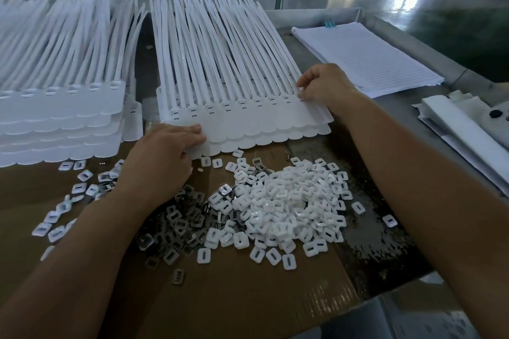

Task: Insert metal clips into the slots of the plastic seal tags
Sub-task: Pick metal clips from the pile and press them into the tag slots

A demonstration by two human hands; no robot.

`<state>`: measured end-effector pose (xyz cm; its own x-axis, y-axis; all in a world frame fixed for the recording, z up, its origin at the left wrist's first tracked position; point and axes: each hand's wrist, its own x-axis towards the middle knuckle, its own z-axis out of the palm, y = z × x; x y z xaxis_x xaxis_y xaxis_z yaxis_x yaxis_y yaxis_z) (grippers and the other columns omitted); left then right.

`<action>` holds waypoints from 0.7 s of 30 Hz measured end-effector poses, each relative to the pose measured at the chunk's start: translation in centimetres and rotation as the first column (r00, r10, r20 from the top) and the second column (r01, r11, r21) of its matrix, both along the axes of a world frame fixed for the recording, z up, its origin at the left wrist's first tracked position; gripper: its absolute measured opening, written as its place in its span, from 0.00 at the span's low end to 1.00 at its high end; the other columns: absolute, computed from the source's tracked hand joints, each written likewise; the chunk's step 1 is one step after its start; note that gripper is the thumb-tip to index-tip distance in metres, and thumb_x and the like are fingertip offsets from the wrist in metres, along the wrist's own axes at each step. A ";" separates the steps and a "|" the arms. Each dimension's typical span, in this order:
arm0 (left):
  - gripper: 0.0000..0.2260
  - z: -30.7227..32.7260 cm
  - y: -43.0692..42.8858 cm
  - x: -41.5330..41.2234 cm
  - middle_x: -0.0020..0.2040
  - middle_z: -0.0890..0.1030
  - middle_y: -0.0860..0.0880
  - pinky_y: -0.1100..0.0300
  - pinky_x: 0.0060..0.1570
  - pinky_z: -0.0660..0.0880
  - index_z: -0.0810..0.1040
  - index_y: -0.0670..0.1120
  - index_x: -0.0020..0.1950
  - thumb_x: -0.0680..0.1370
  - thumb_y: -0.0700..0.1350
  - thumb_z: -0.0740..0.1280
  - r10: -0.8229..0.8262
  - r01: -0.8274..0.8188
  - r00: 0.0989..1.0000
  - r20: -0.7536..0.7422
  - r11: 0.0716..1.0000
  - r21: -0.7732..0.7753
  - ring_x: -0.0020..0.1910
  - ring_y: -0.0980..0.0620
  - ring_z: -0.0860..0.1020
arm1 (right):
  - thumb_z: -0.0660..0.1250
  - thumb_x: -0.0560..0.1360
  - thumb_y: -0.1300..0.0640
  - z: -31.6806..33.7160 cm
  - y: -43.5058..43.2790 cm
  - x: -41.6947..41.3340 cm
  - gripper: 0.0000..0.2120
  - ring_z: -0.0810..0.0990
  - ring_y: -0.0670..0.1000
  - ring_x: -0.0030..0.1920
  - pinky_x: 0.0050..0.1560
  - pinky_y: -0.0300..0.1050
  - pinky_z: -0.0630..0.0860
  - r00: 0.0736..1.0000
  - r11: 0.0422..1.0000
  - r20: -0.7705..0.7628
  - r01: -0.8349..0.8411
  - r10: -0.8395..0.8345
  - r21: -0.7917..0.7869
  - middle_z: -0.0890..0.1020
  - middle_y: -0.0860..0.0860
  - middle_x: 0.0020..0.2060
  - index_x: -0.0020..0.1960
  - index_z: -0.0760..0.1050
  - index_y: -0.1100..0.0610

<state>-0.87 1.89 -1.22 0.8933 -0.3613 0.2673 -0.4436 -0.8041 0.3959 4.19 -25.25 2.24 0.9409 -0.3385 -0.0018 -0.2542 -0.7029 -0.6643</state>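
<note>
A joined strip of white plastic seal tags point(242, 118) lies in front of me, long tails pointing away, a slot at each tag's head. My right hand point(325, 88) pinches a small piece at the slot of the rightmost tag. Along the strip's lower left corner, my left hand point(165, 151) rests with its fingers on the tag edge. Dark metal clips point(181, 223) lie heaped below the left hand. Beside them spreads a pile of small white slotted caps point(289, 206).
A second stack of tag strips point(60, 107) fills the left side. Brown cardboard point(248, 292) covers the near table. A pad of lined paper point(369, 58) lies at the right, white folded sheets point(468, 129) beyond it. Loose caps point(63, 201) are scattered at left.
</note>
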 end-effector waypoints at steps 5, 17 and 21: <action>0.19 0.0 0.0 -0.1 0.64 0.75 0.51 0.56 0.66 0.60 0.76 0.44 0.61 0.73 0.31 0.60 0.001 -0.001 1.000 -0.018 1.000 -0.004 0.65 0.49 0.68 | 0.69 0.72 0.64 -0.1 0.0 -0.2 0.06 0.71 0.48 0.50 0.49 0.40 0.66 1.000 1.000 0.003 -0.002 0.002 -0.012 0.76 0.49 0.48 0.46 0.76 0.54; 0.19 0.0 0.1 0.1 0.64 0.74 0.52 0.59 0.65 0.59 0.76 0.45 0.62 0.73 0.33 0.59 -0.007 0.007 1.000 -0.008 0.999 0.035 0.65 0.51 0.67 | 0.72 0.70 0.57 1.6 -0.8 -7.8 0.05 0.78 0.39 0.37 0.43 0.36 0.71 0.886 0.887 -0.221 -0.441 0.407 -0.138 0.81 0.41 0.34 0.38 0.79 0.48; 0.19 0.0 0.1 0.1 0.64 0.75 0.51 0.57 0.64 0.61 0.76 0.44 0.61 0.73 0.32 0.60 -0.019 0.019 1.000 -0.001 1.000 0.020 0.64 0.49 0.68 | 0.74 0.68 0.59 0.9 -1.2 -8.9 0.08 0.77 0.36 0.34 0.42 0.35 0.72 0.849 0.872 -0.285 -0.484 0.446 -0.076 0.81 0.42 0.33 0.37 0.78 0.46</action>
<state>-0.80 1.97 -1.20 0.8864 -0.3836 0.2590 -0.4586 -0.8034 0.3798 -4.76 -26.50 3.12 0.9619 0.1241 -0.2438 -0.0180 -0.8605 -0.5092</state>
